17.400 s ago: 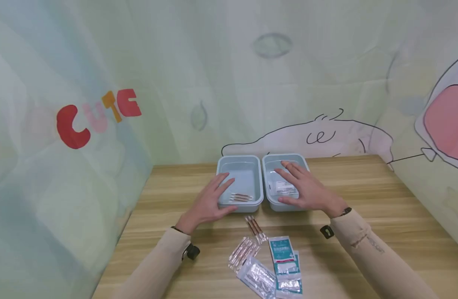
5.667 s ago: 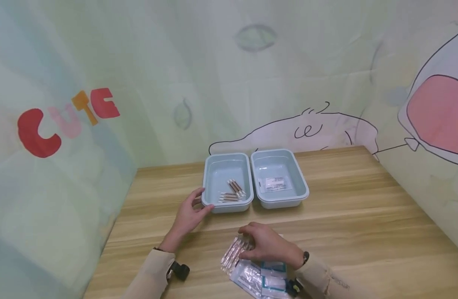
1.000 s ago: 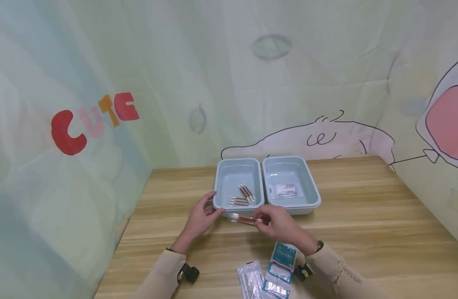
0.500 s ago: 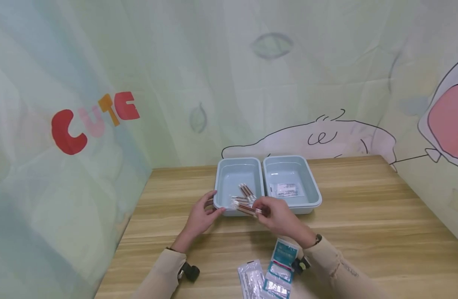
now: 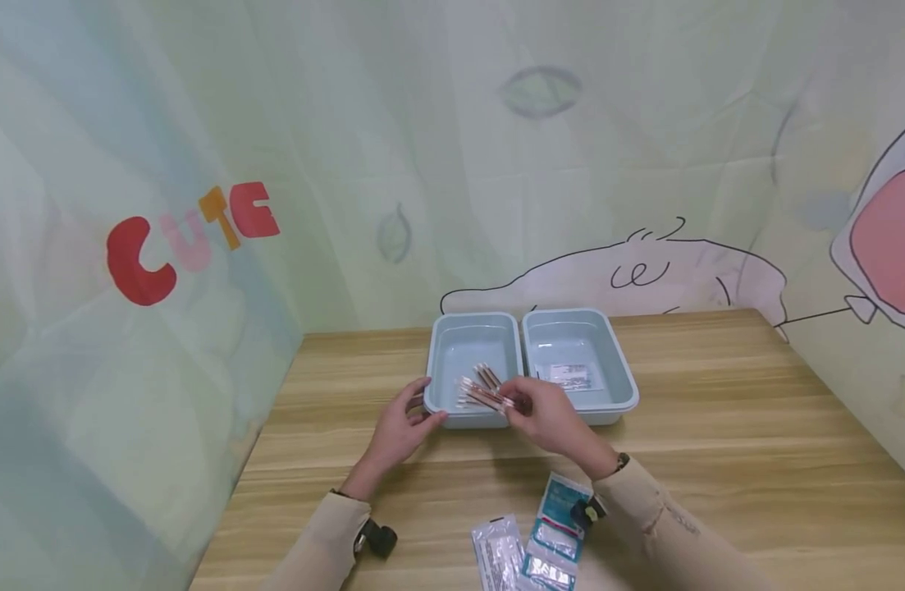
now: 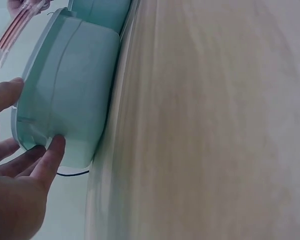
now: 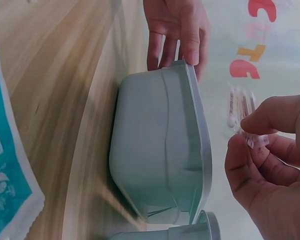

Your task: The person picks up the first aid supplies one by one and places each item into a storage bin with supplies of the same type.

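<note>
Wood-grain tabletop (image 5: 718, 435): a person's right hand (image 5: 546, 414) pinches wrapped swabs (image 5: 484, 398) above the left blue tray (image 5: 459, 349); the left hand (image 5: 399, 427) grips that tray's near left corner.

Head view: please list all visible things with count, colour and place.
Wood-grained table: 1, brown, lower view
Printed backdrop: 1, pale green, behind table
Rectangular plastic left tray: 1, light blue, far side
Rectangular plastic right tray: 1, light blue, beside left tray
Slim swabs: several, brown and white, in left tray
Held swab bundle: 1, brown, over left tray
Printed sachet: 1, whitish, in right tray
Shiny packet: 1, silvery, table front
Flat packets: count unclear, teal and white, right of shiny packet
Long sleeves: 2, beige, forearms
Wrist devices: 2, black, on wrists
Left hand: 1, gripping left tray's corner
Right hand: 1, pinching held swab bundle
</note>
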The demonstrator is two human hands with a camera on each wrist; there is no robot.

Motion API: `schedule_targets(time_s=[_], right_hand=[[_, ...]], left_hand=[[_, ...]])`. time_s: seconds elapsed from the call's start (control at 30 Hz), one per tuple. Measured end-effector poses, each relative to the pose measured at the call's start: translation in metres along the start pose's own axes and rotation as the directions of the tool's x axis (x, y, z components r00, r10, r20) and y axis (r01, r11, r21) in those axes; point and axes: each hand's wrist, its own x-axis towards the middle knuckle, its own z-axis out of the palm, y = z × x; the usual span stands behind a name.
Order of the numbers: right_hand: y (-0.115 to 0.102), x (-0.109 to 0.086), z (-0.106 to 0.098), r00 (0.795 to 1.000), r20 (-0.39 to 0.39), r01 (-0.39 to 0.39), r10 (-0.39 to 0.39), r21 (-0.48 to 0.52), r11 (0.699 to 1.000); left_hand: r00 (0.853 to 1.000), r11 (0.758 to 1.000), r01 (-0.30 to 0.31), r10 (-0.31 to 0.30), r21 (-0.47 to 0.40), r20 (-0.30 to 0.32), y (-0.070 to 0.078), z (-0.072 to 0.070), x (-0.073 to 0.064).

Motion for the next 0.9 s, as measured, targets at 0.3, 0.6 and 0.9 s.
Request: schedule_targets(time_s=[0.3,0.6,0.9], right_hand=[[0.003,0.006,0.002,0.996,-0.005,-0.093,0.093,0.010,0.996],[0.009,0.001,0.002,0.998,-0.002,-0.058,0.060,0.213,0.975],[0.015,-0.002,-0.001,1.000,-0.018,0.008,-0.005,0.179,0.984]], left_hand=[[1.000,1.000,0.007,-0.007,0.012,-0.001,-0.001,0.001,0.001],[1.000,1.000,0.010,-0.010,0.020,-0.008,-0.001,0.000,0.002],[1.000,0.999,0.025,-0.025,0.028,0.003,0.000,0.001,0.002]])
